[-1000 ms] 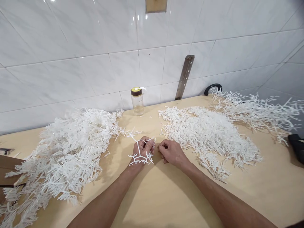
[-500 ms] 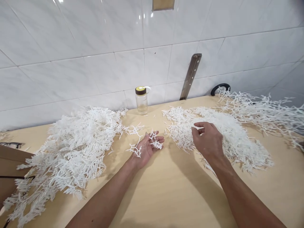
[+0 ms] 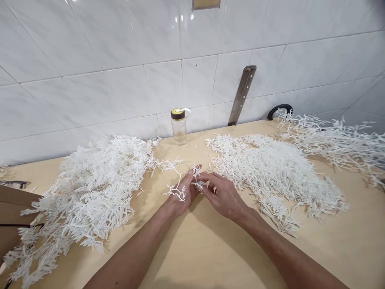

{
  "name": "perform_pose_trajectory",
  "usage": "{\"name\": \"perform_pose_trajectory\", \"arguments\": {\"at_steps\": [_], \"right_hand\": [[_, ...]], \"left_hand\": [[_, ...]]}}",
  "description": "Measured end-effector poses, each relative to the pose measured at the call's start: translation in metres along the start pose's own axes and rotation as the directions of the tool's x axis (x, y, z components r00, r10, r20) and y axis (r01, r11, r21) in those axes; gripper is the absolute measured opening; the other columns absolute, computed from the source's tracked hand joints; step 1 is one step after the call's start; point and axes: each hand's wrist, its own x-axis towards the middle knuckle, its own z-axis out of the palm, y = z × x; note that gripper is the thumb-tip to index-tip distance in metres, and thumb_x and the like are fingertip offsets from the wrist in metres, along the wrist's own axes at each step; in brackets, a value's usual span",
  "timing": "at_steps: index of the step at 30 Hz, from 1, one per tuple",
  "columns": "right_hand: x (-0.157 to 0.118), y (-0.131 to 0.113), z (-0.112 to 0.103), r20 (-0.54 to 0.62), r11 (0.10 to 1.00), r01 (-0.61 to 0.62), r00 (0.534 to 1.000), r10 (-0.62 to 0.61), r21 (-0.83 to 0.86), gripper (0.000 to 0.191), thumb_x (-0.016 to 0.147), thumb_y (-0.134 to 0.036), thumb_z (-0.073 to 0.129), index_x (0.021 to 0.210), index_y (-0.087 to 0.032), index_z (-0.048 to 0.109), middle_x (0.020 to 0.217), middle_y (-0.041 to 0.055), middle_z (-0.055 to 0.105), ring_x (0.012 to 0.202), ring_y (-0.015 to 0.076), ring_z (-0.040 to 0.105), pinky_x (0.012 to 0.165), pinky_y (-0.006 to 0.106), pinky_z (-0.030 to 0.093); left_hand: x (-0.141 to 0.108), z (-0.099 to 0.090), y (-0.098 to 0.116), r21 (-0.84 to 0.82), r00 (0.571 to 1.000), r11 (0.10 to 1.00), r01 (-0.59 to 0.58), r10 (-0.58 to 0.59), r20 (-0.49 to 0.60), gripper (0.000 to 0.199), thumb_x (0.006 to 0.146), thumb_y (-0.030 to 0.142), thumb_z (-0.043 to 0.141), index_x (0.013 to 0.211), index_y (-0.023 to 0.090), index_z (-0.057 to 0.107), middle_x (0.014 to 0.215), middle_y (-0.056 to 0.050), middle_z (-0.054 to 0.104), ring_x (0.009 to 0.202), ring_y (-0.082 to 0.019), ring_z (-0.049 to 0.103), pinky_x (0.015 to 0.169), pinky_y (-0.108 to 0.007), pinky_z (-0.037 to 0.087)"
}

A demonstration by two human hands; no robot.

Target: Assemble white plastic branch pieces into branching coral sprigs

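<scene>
A thin white branching plastic sprig (image 3: 176,190) lies across my left hand (image 3: 187,190), pinned under the thumb with its forked twigs sticking out on both sides. My right hand (image 3: 223,194) has its thumb and fingertips pinched at the sprig's right end, close against the left fingers. What exactly sits between the right fingertips is too small to make out. Left of my hands spreads a big heap of feathery white branches (image 3: 105,188). To their right is a flatter pile of small white twig pieces (image 3: 270,172).
A clear bottle with a yellow and black lid (image 3: 179,126) stands by the tiled wall. A metal strip (image 3: 242,96) leans on the wall. Bare white branches (image 3: 337,140) lie far right, near a black curved handle (image 3: 279,110). A cardboard box (image 3: 18,216) and glasses (image 3: 13,184) are at left.
My right hand has come left and down from above the right pile to the sprig in my left hand. The left hand has turned slightly, its fingers closing in.
</scene>
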Motion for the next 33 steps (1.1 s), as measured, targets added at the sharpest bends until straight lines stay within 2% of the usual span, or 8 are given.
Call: {"name": "perform_pose_trajectory", "arguments": {"at_steps": [4,6,12,16,21,26,30,33], "right_hand": [[0.0,0.004,0.005,0.027,0.97,-0.161,0.987,0.159,0.184,0.021,0.086,-0.021,0.058,0.105,-0.021,0.066,0.097,0.0044,0.072,0.083,0.017,0.067,0.074,0.03,0.055],[0.001,0.005,0.006,0.017,0.954,-0.208,0.978,0.209,0.216,0.015,0.084,-0.022,0.06,0.097,-0.021,0.068,0.091,0.0033,0.073,0.079,0.0167,0.066,0.072,0.029,0.054],[0.002,0.005,0.003,-0.023,0.931,-0.271,0.958,0.285,0.246,0.009,0.083,-0.027,0.06,0.083,-0.021,0.068,0.074,0.0001,0.067,0.06,0.0132,0.058,0.055,0.026,0.048],[0.005,0.011,-0.002,0.115,0.748,-0.44,0.888,0.445,0.498,0.016,0.08,-0.035,0.067,0.083,-0.02,0.066,0.065,-0.0031,0.06,0.042,0.0087,0.046,0.041,0.024,0.039],[0.008,0.013,-0.009,0.3,0.504,-0.537,0.826,0.477,0.676,0.026,0.072,-0.039,0.078,0.07,-0.017,0.063,0.058,-0.0035,0.054,0.048,0.0078,0.047,0.045,0.021,0.04],[0.007,0.015,-0.01,0.378,0.407,-0.571,0.802,0.463,0.713,0.03,0.068,-0.041,0.081,0.075,-0.015,0.067,0.062,-0.0007,0.058,0.055,0.0084,0.049,0.045,0.019,0.038],[0.007,0.015,-0.009,0.379,0.386,-0.592,0.779,0.5,0.707,0.031,0.066,-0.04,0.083,0.076,-0.017,0.065,0.059,-0.0031,0.057,0.05,0.0075,0.048,0.044,0.019,0.039],[0.005,0.013,-0.007,0.398,0.419,-0.612,0.774,0.492,0.67,0.031,0.072,-0.044,0.078,0.076,-0.017,0.063,0.059,-0.0037,0.056,0.048,0.0075,0.048,0.046,0.021,0.042]], "left_hand": [[0.0,-0.002,0.0,0.006,1.0,1.0,0.004,-0.004,0.021,0.056,0.093,0.052,0.053,0.138,0.02,0.051,0.118,-0.013,0.069,0.11,-0.027,0.064,0.101,-0.043,0.045],[0.0,-0.001,0.0,0.028,1.0,0.999,0.018,-0.019,0.013,0.055,0.091,0.051,0.058,0.136,0.02,0.053,0.116,-0.013,0.07,0.107,-0.026,0.065,0.1,-0.043,0.045],[0.0,0.002,-0.003,0.234,1.0,0.972,-0.009,0.01,-0.004,0.037,0.079,0.046,0.074,0.094,0.012,0.071,0.093,-0.01,0.071,0.095,-0.025,0.066,0.091,-0.039,0.049],[-0.002,0.0,-0.001,0.225,0.996,0.971,-0.084,0.08,0.027,0.035,0.081,0.047,0.071,0.096,0.015,0.069,0.096,-0.009,0.069,0.092,-0.023,0.066,0.087,-0.039,0.051],[-0.005,0.0,0.006,0.139,0.994,0.986,-0.097,0.089,0.064,0.036,0.074,0.034,0.08,0.1,0.016,0.064,0.096,-0.008,0.069,0.087,-0.022,0.067,0.082,-0.037,0.053],[-0.003,-0.002,0.006,0.209,0.994,0.978,-0.007,-0.015,0.104,0.031,0.075,0.033,0.079,0.091,0.011,0.065,0.085,-0.01,0.07,0.079,-0.021,0.068,0.076,-0.034,0.052],[0.0,-0.007,0.002,0.24,1.0,0.971,0.01,-0.003,-0.029,0.034,0.073,0.04,0.08,0.08,0.011,0.063,0.07,-0.006,0.067,0.064,-0.015,0.064,0.061,-0.027,0.049],[0.0,-0.005,0.002,0.293,0.986,0.956,0.016,0.034,-0.163,0.04,0.069,0.046,0.082,0.077,0.015,0.058,0.059,0.001,0.062,0.047,-0.01,0.055,0.047,-0.022,0.04]]}}
